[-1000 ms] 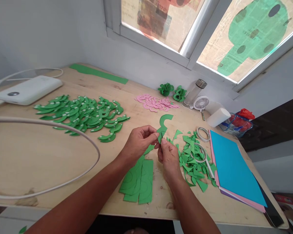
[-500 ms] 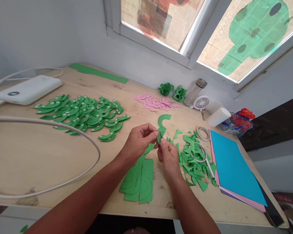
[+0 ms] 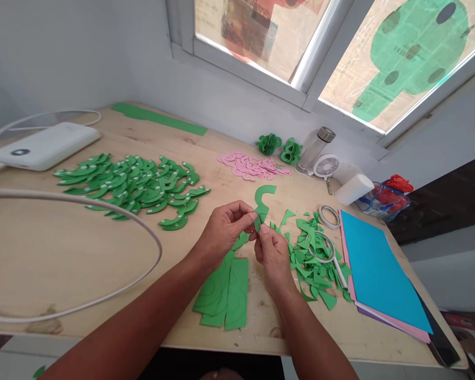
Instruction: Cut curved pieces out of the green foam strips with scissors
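Observation:
Between the fingertips of both hands is a curved green paper cutout (image 3: 263, 198), its C-shaped upper end standing free above them. My left hand (image 3: 228, 224) pinches it from the left, and my right hand (image 3: 272, 248) grips its lower end from the right. Fingers hide the lower part of the cutout. Below my hands lie green paper strips (image 3: 236, 295) with curved pencil outlines. To the right is a heap of green paper scraps (image 3: 314, 264), with a roll of tape (image 3: 323, 247) and a white pen-like stick (image 3: 340, 272) on it.
Many green cutouts with small white patches (image 3: 142, 184) are piled at left. Pink cutouts (image 3: 253, 166), folded green paper shapes (image 3: 268, 143), a bottle (image 3: 319, 142) and a small fan (image 3: 326, 165) stand farther back. Coloured sheets (image 3: 383, 269) lie right. A white cable (image 3: 160, 248) loops across the left.

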A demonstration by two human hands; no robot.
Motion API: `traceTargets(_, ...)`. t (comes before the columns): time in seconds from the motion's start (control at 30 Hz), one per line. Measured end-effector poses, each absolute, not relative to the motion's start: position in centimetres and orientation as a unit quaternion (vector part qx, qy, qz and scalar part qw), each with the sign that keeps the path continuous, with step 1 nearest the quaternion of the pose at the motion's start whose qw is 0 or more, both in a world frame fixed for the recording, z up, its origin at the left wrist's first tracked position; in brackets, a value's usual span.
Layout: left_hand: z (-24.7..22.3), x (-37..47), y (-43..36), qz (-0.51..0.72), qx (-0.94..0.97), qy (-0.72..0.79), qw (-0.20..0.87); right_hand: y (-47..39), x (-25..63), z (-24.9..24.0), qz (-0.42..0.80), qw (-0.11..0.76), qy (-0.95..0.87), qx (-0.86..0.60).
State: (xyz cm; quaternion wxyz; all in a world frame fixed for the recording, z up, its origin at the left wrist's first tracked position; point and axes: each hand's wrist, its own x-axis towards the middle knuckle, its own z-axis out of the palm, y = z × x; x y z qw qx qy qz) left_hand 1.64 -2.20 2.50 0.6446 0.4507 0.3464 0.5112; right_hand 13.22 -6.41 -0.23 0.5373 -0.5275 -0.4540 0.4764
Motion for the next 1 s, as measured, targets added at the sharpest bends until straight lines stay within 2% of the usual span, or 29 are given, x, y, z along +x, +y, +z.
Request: traceTargets(1.0, 2.63, 1.56, -2.38, 0.510, 0.445, 0.355, 0.645, -6.38, 13.33, -0.08, 0.462, 0.529, -0.470, -0.534)
